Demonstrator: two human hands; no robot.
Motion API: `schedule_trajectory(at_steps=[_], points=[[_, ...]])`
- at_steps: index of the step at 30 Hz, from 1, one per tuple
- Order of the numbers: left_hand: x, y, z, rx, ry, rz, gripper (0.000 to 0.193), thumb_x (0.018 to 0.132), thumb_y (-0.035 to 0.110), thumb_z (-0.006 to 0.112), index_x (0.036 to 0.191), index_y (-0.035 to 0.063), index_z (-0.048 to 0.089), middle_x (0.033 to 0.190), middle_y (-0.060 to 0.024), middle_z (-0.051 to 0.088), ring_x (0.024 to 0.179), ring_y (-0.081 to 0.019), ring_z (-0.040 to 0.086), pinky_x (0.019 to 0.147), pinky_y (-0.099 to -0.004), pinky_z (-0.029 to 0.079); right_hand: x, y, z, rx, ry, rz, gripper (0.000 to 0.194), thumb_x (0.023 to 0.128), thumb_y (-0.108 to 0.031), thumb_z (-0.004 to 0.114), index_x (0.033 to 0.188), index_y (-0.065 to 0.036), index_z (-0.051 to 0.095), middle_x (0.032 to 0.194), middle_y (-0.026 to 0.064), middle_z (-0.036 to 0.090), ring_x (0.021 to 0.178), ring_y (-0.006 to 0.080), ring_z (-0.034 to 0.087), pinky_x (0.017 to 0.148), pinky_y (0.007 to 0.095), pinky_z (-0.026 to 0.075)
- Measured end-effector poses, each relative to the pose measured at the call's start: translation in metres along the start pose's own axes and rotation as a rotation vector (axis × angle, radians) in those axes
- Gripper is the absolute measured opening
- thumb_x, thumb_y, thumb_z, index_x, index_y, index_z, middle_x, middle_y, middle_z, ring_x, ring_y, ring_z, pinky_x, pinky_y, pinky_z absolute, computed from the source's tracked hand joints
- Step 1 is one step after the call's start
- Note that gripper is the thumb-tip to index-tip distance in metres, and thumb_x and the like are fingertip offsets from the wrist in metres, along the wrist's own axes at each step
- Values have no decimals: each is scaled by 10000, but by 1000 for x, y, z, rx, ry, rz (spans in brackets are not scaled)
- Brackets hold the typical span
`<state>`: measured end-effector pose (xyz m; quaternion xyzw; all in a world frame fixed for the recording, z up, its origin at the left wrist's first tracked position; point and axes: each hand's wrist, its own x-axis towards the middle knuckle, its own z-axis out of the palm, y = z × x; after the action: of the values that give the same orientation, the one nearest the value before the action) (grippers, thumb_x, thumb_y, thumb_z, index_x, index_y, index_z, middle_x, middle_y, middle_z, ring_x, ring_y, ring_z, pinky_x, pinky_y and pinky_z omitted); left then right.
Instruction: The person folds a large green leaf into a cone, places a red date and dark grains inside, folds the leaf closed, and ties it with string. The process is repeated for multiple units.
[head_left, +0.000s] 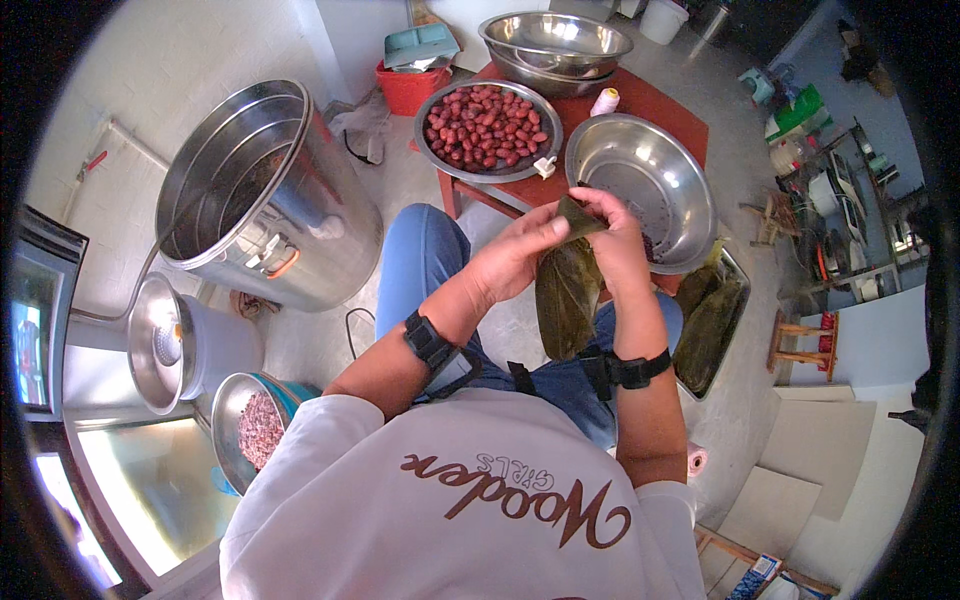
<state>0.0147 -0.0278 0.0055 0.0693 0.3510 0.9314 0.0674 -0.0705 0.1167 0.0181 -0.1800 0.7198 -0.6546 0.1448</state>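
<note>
Both hands hold a dark green leaf (568, 300), folded at its upper end, with its broad blades hanging down over the lap. My left hand (517, 251) grips it from the left, thumb on the folded part. From the right, my right hand (619, 240) pinches the fold with bent fingers. Just beyond my right hand stands a steel basin (652, 172) with dark bits on its bottom. Another steel basin (555, 127) full of red dates (487, 124) is to its left. More long leaves (705, 330) lie in a metal tray (739, 300) at the right.
A low red table (675, 97) carries the basins, stacked steel bowls (555, 45) and a thread spool (604, 102). A large steel drum (300, 217) stands on the left. Nearer, a bowl (225, 427) holds pinkish grains (259, 431). A wooden stool (802, 341) is at the right.
</note>
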Motion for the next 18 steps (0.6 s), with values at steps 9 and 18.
schedule_trajectory(at_steps=[9, 18], points=[[-1, -9, -33, -237, 280, -139, 445, 1053, 356, 385, 1327, 32, 519, 1280, -111, 609, 1178, -252, 577, 1059, -423, 422, 3, 30, 26, -521, 161, -241, 570, 774, -78, 751, 1299, -105, 530, 1023, 51, 520, 989, 171, 506, 888, 324, 445], [-25, 13, -83, -408, 305, -51, 476, 1043, 365, 385, 1344, 15, 502, 1333, -143, 582, 1224, -289, 553, 1088, -439, 393, 12, 45, 35, 367, -356, 323, 567, 878, -61, 687, 1387, 16, 451, 1143, 116, 638, 983, 172, 641, 867, 313, 522]])
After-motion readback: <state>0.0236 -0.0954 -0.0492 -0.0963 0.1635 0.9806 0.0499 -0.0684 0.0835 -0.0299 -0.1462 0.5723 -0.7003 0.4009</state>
